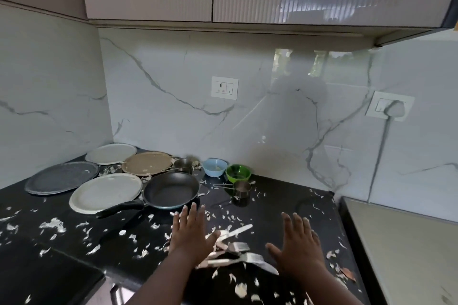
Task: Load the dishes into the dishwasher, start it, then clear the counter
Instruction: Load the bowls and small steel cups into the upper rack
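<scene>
— What lies around the hands?

— Pale peelings [53,224] litter the black counter [272,208] on every side. Ahead of the left hand [189,235] sits a black frying pan [171,189], its handle pointing left over a white plate [105,192].

— How many dishes?

— Four plates lie beyond and left of the left hand; two bowls, one blue [214,167] and one green [238,173], and two steel measuring cups [241,190] stand ahead, between the hands.

— And the hands?

— Both are spread flat, fingers straight, holding nothing. The cutlery pile [235,251] of forks and knives lies between them, just beside the left thumb; contact cannot be told. The right hand [298,245] hovers near it.
</scene>
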The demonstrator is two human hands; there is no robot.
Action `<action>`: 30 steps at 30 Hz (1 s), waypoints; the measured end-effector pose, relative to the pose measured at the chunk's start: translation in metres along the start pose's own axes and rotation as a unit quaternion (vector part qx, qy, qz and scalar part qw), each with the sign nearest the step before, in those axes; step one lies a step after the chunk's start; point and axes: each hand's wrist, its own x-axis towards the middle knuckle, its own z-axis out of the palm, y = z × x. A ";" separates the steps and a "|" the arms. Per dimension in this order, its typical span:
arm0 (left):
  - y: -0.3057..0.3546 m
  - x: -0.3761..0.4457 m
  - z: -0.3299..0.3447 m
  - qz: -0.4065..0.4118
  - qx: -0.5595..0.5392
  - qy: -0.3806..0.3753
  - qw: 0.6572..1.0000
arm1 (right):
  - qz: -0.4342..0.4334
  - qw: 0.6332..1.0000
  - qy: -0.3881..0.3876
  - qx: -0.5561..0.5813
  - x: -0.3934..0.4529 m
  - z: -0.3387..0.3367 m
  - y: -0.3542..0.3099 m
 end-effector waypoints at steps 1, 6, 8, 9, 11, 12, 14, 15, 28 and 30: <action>0.000 0.019 0.001 -0.003 -0.018 0.012 1.000 | 0.004 1.000 -0.006 -0.011 0.014 0.001 0.000; 0.011 0.109 -0.009 0.019 -0.066 0.049 0.996 | 0.035 0.999 -0.019 -0.019 0.081 -0.007 0.000; 0.010 0.143 -0.013 0.038 -0.052 0.066 0.996 | 0.041 0.999 -0.017 -0.015 0.106 -0.005 -0.002; 0.008 0.158 -0.013 0.041 -0.052 0.072 0.995 | 0.043 0.999 -0.015 -0.011 0.116 -0.002 -0.003; 0.003 0.182 -0.009 0.030 -0.068 0.076 0.994 | 0.045 0.999 -0.016 -0.003 0.135 0.007 -0.004; 0.000 0.192 -0.007 0.017 -0.077 0.073 0.994 | 0.042 0.999 -0.020 0.001 0.144 0.012 -0.004; -0.008 0.214 -0.001 -0.018 -0.086 0.062 0.994 | 0.036 0.999 -0.024 0.013 0.166 0.018 -0.005; -0.011 0.226 0.001 -0.037 -0.094 0.057 0.993 | 0.036 0.999 -0.022 0.027 0.179 0.020 -0.005; -0.012 0.319 0.034 -0.054 0.017 -0.021 0.998 | -0.047 0.992 -0.053 0.108 0.325 0.060 -0.040; -0.011 0.324 0.037 -0.054 0.025 -0.008 0.998 | -0.064 0.993 -0.059 0.077 0.335 0.063 -0.041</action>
